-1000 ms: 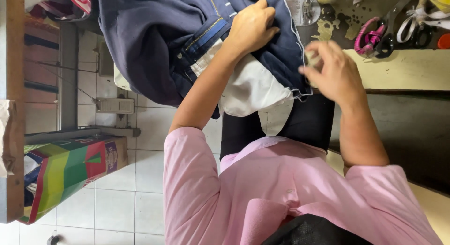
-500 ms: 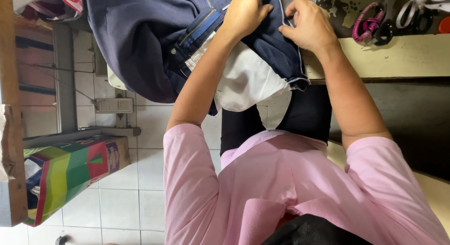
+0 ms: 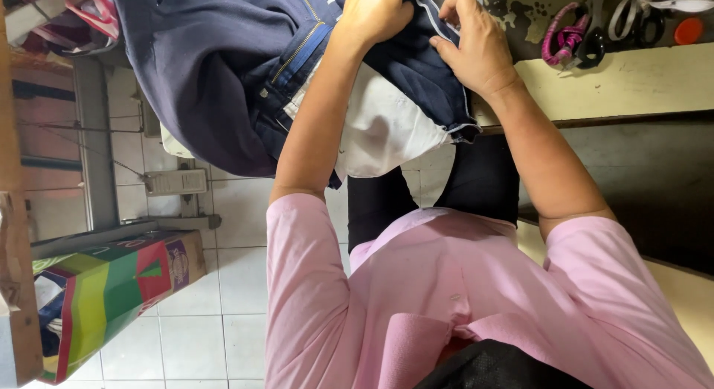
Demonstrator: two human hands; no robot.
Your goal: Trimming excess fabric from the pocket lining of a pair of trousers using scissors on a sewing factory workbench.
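A dark blue pair of trousers [image 3: 216,69] with a brass zip and a white pocket lining [image 3: 387,132] hangs over the edge of a cream worktable [image 3: 625,84]. My left hand [image 3: 375,13] is closed on the fabric near the waistband at the top of the view. Right beside it, my right hand [image 3: 476,50] pinches the blue edge of the same garment. Both forearms reach out from my pink sleeves. My fingertips are partly buried in the cloth.
Scissors with pink-wrapped handles [image 3: 569,36], white-handled scissors [image 3: 654,6] and a small orange round thing [image 3: 688,30] lie on the table's far right. A striped, colourful bag [image 3: 104,300] stands on the white tiled floor at the left, near a metal table frame [image 3: 93,136].
My right hand has moved left from the table edge onto the trousers and taken hold next to my left hand. The view has shifted slightly closer to the garment.
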